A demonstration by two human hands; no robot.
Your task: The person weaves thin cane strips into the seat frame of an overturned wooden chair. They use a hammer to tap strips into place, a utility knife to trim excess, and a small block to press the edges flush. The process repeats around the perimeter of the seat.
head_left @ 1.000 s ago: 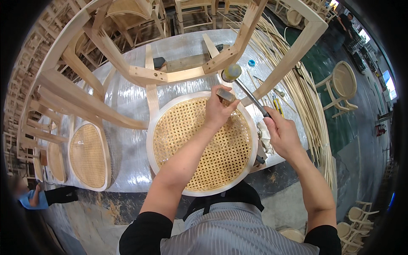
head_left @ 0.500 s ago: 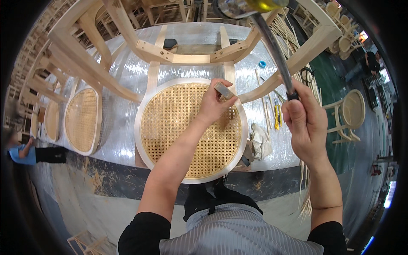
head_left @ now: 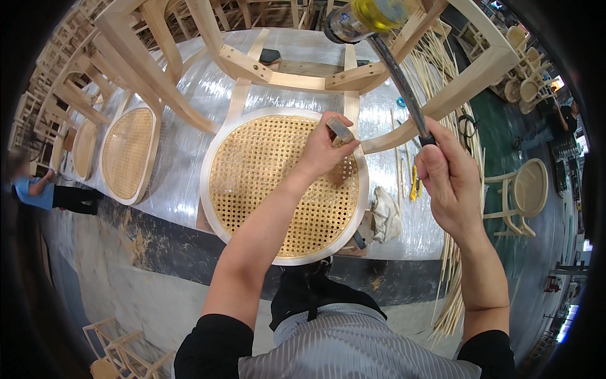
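A round chair seat (head_left: 205,174) with a pale wooden rim lies before me, its middle filled with woven cane webbing (head_left: 284,183). My left hand (head_left: 319,153) is closed around a small wooden block (head_left: 341,130), its squared end up, over the seat's upper-right edge. Whatever the block's lower end touches is hidden by my fingers. In my right hand (head_left: 453,183) is the dark handle of a mallet (head_left: 399,79). The mallet's head, clear yellow and dark, is raised above and beyond the seat, apart from the block.
The chair's wooden frame (head_left: 297,81) rises beyond the seat, its legs spreading to both sides. Right of the seat lie a crumpled cloth (head_left: 385,215), a yellow cutter (head_left: 414,183) and long cane strips (head_left: 451,278). More cane seats (head_left: 129,155) stand left. A person (head_left: 47,192) is at far left.
The whole view has shifted and turned slightly, and a little more of the mallet's head shows. Both hands keep their grips, the left staying at the same part of the rim.
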